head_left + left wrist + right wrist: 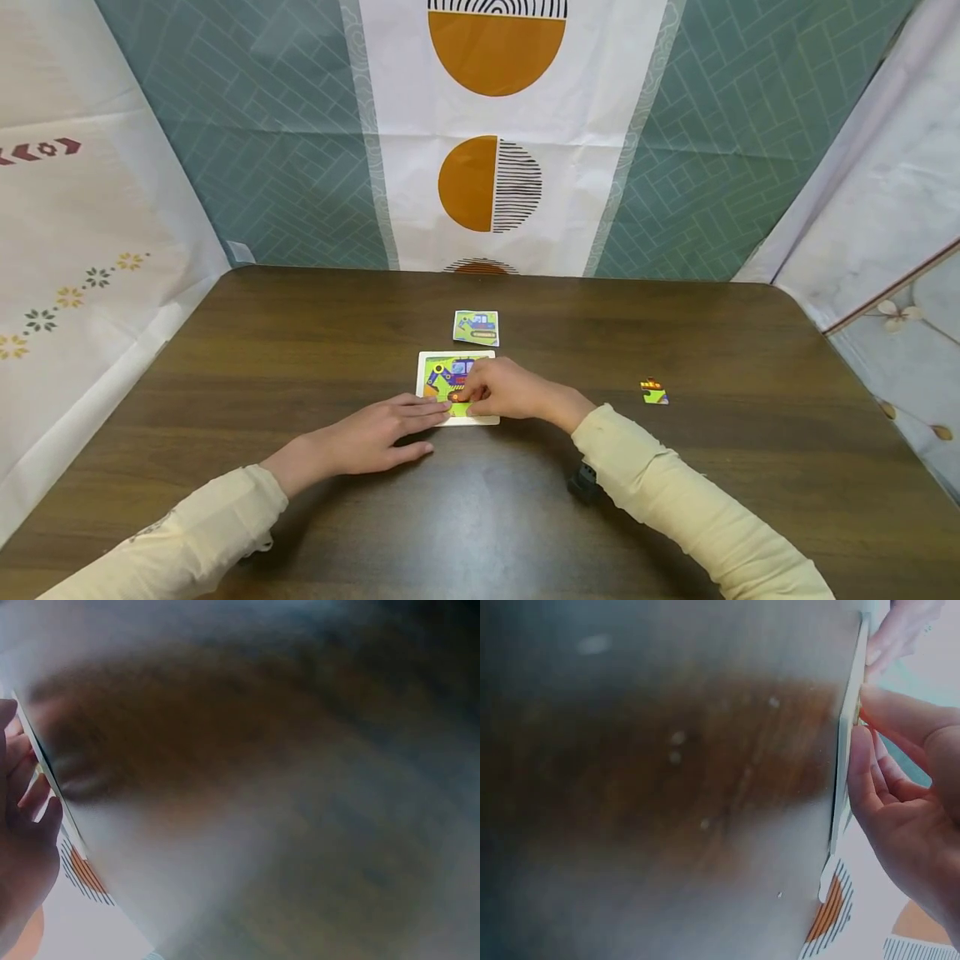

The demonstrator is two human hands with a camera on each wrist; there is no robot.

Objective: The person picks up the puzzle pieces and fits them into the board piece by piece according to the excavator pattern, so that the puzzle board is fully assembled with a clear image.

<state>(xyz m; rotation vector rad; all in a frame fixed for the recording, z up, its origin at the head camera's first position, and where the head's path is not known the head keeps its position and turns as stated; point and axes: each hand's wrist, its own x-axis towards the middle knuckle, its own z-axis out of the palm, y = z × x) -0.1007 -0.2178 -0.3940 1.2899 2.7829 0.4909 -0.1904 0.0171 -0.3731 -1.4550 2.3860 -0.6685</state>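
Note:
A white-framed jigsaw puzzle point(480, 421) with a colourful digger picture lies flat on the table between the two hands. My left hand point(382, 433) rests its nearly straight fingers on the puzzle's lower left side, its thumb out on the tabletop. From the right, my right hand point(513, 390) bends over the picture and pinches a small puzzle piece point(457, 397) against it, mostly covered by the fingers. In the right wrist view, the thumb and fingertips of the right hand point(911, 799) meet close over the board's edge point(844, 742).
Just behind the puzzle lies a small card point(476, 327) printed with a similar digger. One loose puzzle piece point(654, 392) sits off to the right on the dark wooden table point(322, 333). Patterned cloths point(285, 167) hang behind and at both sides.

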